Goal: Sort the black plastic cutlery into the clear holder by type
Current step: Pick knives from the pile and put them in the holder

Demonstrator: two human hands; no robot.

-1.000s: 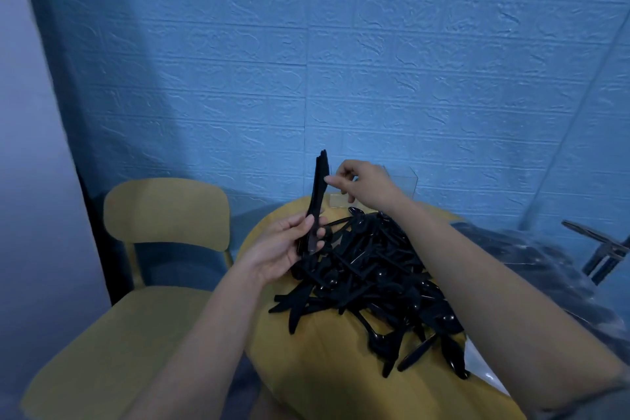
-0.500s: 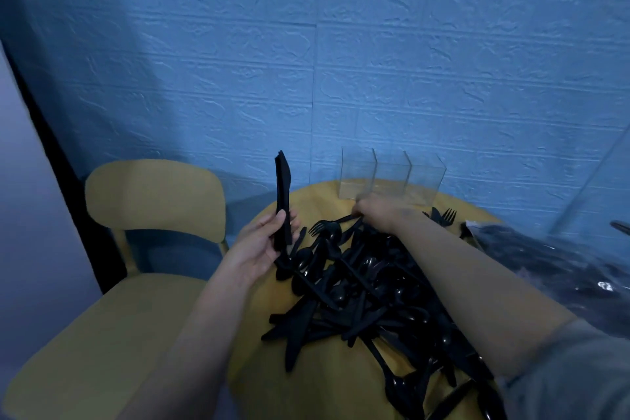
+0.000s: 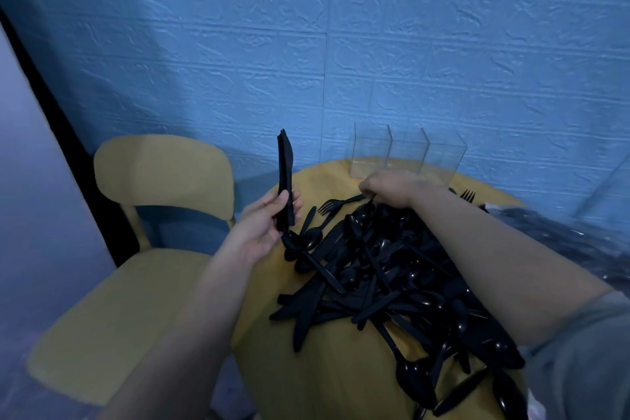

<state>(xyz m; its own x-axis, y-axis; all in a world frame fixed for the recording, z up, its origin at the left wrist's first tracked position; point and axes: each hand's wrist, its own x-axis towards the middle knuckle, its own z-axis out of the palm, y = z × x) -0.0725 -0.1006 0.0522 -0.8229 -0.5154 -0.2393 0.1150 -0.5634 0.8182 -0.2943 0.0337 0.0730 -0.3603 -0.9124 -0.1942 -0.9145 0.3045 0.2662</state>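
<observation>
A big heap of black plastic cutlery [image 3: 381, 269] covers the round yellow table [image 3: 327, 372]. My left hand [image 3: 262, 225] grips a stack of black knives [image 3: 285, 177] upright at the heap's left edge. At the far side of the heap my right hand [image 3: 392, 189] pinches the handle of a black fork [image 3: 335, 204] that lies on the table. The clear holder [image 3: 405, 153], with three compartments, stands just behind my right hand near the wall, and I see nothing in it.
A yellow chair [image 3: 160, 174] stands left of the table. A blue textured wall [image 3: 341, 44] rises close behind the table. A clear plastic bag with more black cutlery [image 3: 559, 232] lies at the right, and a lone fork [image 3: 467, 195] lies near it.
My right hand came down from the knives' tops to the far edge of the heap and took hold of a fork's handle. My left hand kept the knives upright.
</observation>
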